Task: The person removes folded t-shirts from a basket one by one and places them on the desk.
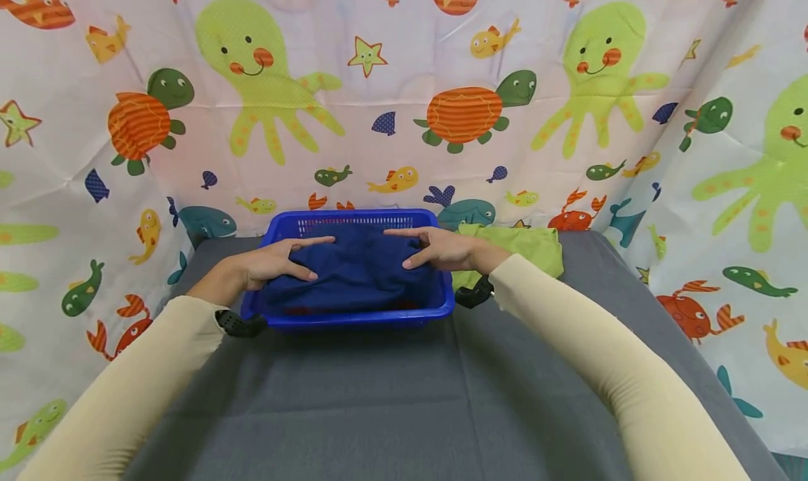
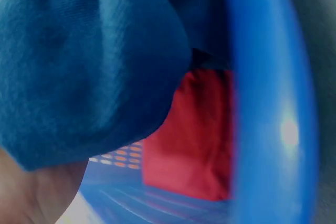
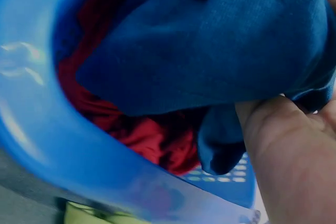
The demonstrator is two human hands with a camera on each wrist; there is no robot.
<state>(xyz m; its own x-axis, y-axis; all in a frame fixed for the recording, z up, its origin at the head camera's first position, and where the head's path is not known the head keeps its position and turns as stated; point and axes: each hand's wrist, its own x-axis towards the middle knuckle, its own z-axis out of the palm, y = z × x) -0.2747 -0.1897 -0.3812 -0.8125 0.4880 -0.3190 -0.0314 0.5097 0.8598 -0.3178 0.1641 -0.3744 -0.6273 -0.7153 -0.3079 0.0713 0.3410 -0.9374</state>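
Note:
A dark blue cloth [image 1: 356, 271] lies bunched across the blue plastic basket [image 1: 353, 320] at the back of the table. At its left end my left hand [image 1: 268, 263] holds it, index finger stretched along the top and thumb nearer me. My right hand [image 1: 445, 248] grips the other end in a similar way. The remaining fingers are mostly hidden by fabric. Under the blue cloth, red fabric [image 2: 191, 140] shows inside the basket in the left wrist view. More red cloth [image 3: 163, 140] appears crumpled along the basket wall in the right wrist view.
A lime green cloth [image 1: 530, 246] lies on the table just right of the basket. Grey fabric covers the table [image 1: 353, 404]. Behind it and at both sides hangs a white curtain [image 1: 379, 165] printed with sea animals.

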